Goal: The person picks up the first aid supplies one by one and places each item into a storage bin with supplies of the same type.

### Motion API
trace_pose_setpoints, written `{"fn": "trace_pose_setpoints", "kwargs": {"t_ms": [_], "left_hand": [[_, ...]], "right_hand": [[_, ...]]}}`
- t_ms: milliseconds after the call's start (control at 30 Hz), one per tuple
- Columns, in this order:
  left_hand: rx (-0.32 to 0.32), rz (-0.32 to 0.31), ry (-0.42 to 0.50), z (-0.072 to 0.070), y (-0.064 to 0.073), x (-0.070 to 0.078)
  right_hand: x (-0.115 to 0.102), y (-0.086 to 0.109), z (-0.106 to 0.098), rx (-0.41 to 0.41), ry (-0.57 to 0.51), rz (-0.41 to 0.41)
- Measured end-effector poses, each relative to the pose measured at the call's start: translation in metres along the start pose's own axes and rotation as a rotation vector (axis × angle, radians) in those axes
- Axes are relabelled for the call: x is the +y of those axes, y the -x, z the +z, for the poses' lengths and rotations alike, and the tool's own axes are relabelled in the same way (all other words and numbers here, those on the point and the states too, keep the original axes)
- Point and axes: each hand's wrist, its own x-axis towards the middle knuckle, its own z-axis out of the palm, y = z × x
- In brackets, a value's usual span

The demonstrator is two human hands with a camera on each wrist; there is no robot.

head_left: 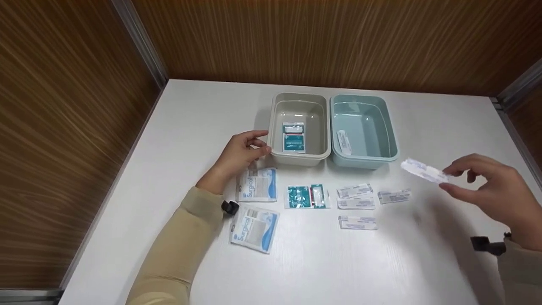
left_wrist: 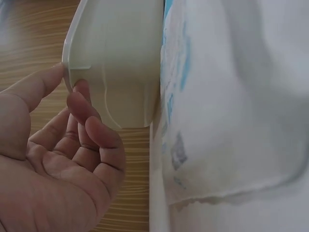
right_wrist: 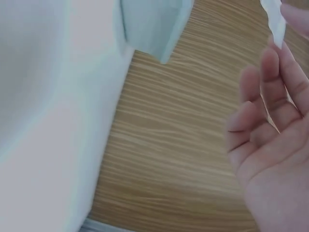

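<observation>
My right hand (head_left: 493, 186) pinches a wrapped adhesive bandage (head_left: 423, 170) between thumb and fingers, above the table to the right of the blue bin (head_left: 394, 152). In the right wrist view, only part of its white wrapper (right_wrist: 276, 21) shows. The left hand (head_left: 243, 152) holds the left rim of the beige bin (head_left: 298, 159); in the left wrist view, the thumb is at the lip and bent fingers lie under it. Teal-and-white packets (head_left: 293, 143) lie in the beige bin. One wrapped bandage (head_left: 344, 142) leans inside the blue bin.
Several wrapped bandages (head_left: 357, 223) lie in front of the blue bin. Beside them is a teal-and-white packet (head_left: 299, 197). Two packets printed "Surgical" (head_left: 255, 228) lie by the left forearm. Wood-grain panels (head_left: 313, 42) stand behind and beside the white table (head_left: 203, 110).
</observation>
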Motion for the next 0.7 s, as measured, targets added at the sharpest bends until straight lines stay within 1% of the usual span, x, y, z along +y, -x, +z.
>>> {"fn": "trace_pose_setpoints", "kwargs": {"t_ms": [67,167,267,300,433,533,700], "left_hand": [[0.012,0.002,-0.032,0.0,0.002,0.001],[0.018,0.004,-0.076,0.0,0.004,0.003],[0.016,-0.001,-0.102,0.0,0.006,0.004],[0.016,-0.004,-0.109,0.0,0.006,0.003],[0.024,-0.01,-0.131,0.001,0.008,0.002],[0.027,-0.009,-0.142,0.003,0.008,0.002],[0.012,-0.007,-0.16,0.006,0.007,0.002]], "right_hand": [[-0.003,-0.017,-0.002,0.014,-0.007,-0.01],[-0.008,-0.04,0.001,0.022,-0.038,-0.028],[-0.012,-0.061,0.008,0.011,-0.068,-0.014],[-0.013,-0.067,0.011,0.003,-0.072,-0.003],[-0.014,-0.09,0.022,-0.047,-0.054,0.104],[-0.012,-0.103,0.027,-0.067,-0.049,0.16],[-0.008,-0.111,0.036,-0.074,-0.052,0.193]]}}
